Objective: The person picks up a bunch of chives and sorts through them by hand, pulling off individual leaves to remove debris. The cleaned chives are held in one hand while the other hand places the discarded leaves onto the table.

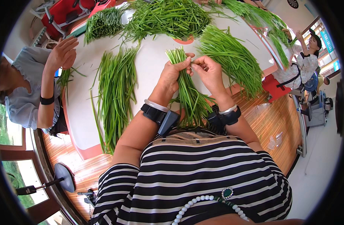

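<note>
A bunch of garlic chives [190, 95] is gripped in my left hand [169, 77], its pale cut ends pointing away from me and its green leaves hanging toward my lap. My left fingers wrap round it just below the cut ends. Right beside it, my right hand [211, 74] is closed in a pinch, its fingertips close to my left fingertips. Whatever those fingertips hold is too small to make out. Loose garlic chives lie on the white table in a long pile [115, 90] to the left and a thick pile [230, 60] to the right.
A large heap of chives [168, 18] covers the far part of the white table [151, 56], with a darker bundle [103, 25] at far left. Someone with raised hands [62, 52] sits at the left. Another person [305, 62] works at a table on the right.
</note>
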### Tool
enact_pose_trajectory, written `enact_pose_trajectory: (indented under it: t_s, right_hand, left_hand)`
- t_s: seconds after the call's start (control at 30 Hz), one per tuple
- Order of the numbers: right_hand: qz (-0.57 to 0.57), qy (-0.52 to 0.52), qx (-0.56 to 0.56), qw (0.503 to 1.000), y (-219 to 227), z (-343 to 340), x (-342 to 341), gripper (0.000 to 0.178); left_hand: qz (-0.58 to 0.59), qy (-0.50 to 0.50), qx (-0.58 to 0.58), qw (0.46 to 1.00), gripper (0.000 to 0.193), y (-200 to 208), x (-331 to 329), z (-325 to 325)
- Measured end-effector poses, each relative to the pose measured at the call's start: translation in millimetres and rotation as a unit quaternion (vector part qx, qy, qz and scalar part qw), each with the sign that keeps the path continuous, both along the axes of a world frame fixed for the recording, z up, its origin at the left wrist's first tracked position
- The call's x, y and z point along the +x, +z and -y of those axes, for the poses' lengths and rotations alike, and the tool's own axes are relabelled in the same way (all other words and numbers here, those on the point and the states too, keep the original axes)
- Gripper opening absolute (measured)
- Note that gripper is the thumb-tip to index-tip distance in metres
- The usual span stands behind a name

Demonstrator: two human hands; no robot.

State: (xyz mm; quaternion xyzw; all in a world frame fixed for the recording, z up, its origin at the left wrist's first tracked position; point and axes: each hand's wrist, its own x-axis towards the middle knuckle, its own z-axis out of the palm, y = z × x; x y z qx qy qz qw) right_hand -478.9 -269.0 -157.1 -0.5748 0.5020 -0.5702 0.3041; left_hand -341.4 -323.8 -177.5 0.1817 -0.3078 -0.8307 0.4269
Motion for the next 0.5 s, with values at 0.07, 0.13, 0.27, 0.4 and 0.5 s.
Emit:
enact_pose_trajectory:
  t_s: [0.07, 0.13, 0.27, 0.4, 0.5]
  right_hand:
    - [0.005, 0.015, -0.006, 1.000, -4.3, -0.5, 0.1, 0.003]
    - [0.013, 0.012, -0.011, 1.000, -5.4, -2.0, -2.8, 0.003]
    - [-0.210, -0.114, -0.071, 0.968, 0.3, 0.5, -36.1, 0.008]
    - [-0.409, -0.227, -0.116, 0.876, 20.2, 5.6, -75.3, 0.011]
    - [-0.522, -0.244, -0.116, 0.809, 20.8, 12.5, -87.9, 0.012]
  left_hand:
    - [0.000, 0.001, -0.001, 1.000, 0.024, -1.3, -0.7, 0.0]
    - [0.000, 0.002, 0.000, 1.000, 0.021, -1.2, -0.8, -0.5]
    - [0.004, 0.014, 0.021, 1.000, 0.021, -6.0, 3.9, 2.9]
    - [0.023, 0.003, 0.030, 0.999, 0.018, -7.1, 1.8, 5.7]
    - [-0.020, -0.019, 0.025, 0.999, 0.016, -10.8, -1.2, 7.0]
